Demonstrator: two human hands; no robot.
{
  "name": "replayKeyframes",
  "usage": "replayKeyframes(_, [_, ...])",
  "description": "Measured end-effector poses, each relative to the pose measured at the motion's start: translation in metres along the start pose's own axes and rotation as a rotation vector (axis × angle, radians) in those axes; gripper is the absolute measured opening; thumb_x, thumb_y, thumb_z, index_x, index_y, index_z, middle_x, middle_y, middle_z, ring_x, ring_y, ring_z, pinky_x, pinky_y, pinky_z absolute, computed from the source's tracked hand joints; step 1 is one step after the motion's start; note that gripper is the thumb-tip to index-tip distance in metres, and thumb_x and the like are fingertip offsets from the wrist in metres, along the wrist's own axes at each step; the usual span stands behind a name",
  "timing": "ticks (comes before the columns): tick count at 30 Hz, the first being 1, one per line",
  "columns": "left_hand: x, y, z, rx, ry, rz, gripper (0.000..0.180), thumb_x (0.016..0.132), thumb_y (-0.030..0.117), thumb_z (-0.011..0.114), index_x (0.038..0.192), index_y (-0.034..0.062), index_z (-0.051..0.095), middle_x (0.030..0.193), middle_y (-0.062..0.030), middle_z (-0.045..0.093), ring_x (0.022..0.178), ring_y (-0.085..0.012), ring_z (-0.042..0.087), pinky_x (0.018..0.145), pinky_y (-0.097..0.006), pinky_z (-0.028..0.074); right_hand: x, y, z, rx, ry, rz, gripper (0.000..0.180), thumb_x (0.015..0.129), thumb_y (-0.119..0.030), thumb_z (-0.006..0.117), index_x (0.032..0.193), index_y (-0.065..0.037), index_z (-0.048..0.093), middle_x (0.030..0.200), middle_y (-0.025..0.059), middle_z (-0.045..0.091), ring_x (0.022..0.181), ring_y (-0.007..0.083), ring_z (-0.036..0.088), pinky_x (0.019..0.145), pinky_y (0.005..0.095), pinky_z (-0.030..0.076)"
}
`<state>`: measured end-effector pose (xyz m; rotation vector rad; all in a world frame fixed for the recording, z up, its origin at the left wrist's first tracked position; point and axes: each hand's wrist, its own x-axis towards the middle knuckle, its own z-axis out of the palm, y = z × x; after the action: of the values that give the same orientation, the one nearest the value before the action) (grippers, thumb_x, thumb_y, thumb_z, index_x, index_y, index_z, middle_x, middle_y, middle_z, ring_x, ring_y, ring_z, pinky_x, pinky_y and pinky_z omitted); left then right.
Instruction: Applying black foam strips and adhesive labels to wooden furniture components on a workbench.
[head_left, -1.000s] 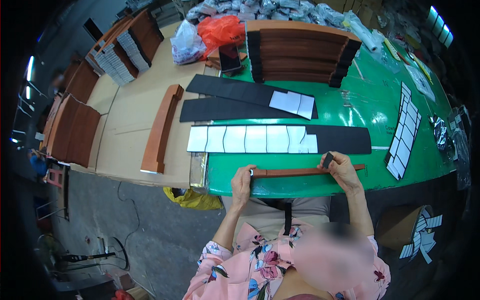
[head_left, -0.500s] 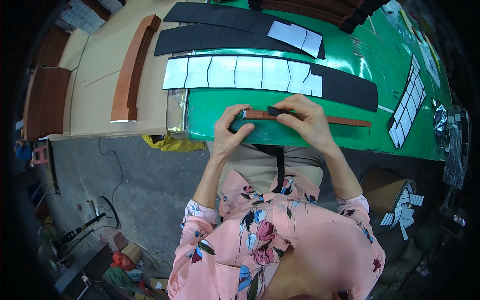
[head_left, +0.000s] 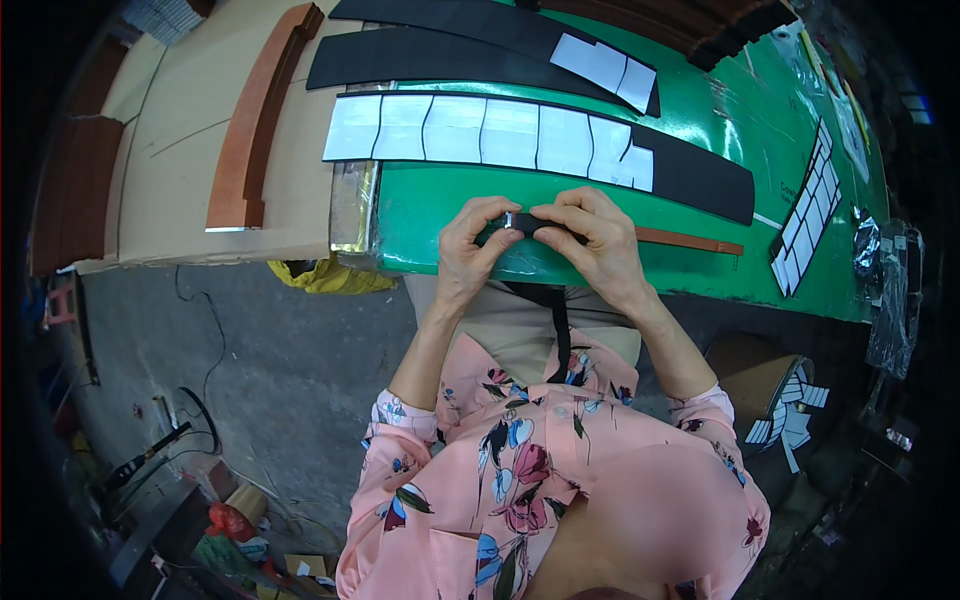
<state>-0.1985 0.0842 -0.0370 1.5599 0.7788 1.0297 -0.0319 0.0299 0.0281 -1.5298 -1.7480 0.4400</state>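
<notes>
A long, thin reddish-brown strip lies along the front edge of the green table, its left part covered by my hands. On that left end sits a small black pad, lined up with the strip. My left hand pinches the end of the strip between thumb and fingers, right beside the pad's left edge. With bent fingers and thumb, my right hand grips the pad from the other side. A small whitish spot shows at the strip's end between the fingertips.
Beyond my hands lie black foam sheets with white-backed cut pieces. A cut white-backed sheet is at the right. A brown moulded bar rests on cardboard at left. A bin with white scraps stands below right.
My right hand has moved slightly left and laid the black pad down along the strip's end. The left hand's thumb and fingers have come closer together at that end.
</notes>
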Motion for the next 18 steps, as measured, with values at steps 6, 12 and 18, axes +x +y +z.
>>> replayKeyframes(6, [0.003, 0.002, 0.007, -0.032, -0.033, 0.011, 0.024, 0.076, 0.004, 0.067, 0.100, 0.0014, 0.062, 0.100, -0.0096, 0.061, 0.093, -0.0190, 0.057, 0.081, -0.028, 0.045, -0.003, 0.000, -0.007, 0.010, 0.032, 0.067, 0.023, 0.072, -0.009, 0.071, 0.093, -0.004, 0.068, 0.084, 0.0078, 0.059, 0.076, 0.0202, 0.057, 0.063, 0.0299, 0.045])
replayKeyframes(12, [0.001, 0.001, -0.018, 0.147, 0.085, 0.025, 0.023, 0.075, -0.002, 0.062, 0.098, 0.0009, 0.063, 0.098, -0.0108, 0.061, 0.093, -0.0213, 0.058, 0.083, -0.029, 0.044, -0.020, 0.028, -0.072, -0.091, 0.226, 0.122, 0.021, 0.074, -0.007, 0.069, 0.094, -0.003, 0.067, 0.087, 0.0090, 0.060, 0.077, 0.0209, 0.059, 0.065, 0.0297, 0.047])
replayKeyframes(18, [-0.002, 0.004, -0.039, 0.159, 0.086, -0.018, 0.023, 0.086, 0.005, 0.058, 0.108, -0.0015, 0.058, 0.108, -0.0111, 0.058, 0.102, -0.0231, 0.054, 0.092, -0.032, 0.040, -0.081, 0.078, -0.127, 0.160, 0.509, 0.469, 0.020, 0.081, -0.007, 0.066, 0.100, -0.002, 0.065, 0.095, 0.0042, 0.059, 0.085, 0.0112, 0.058, 0.074, 0.0233, 0.046])
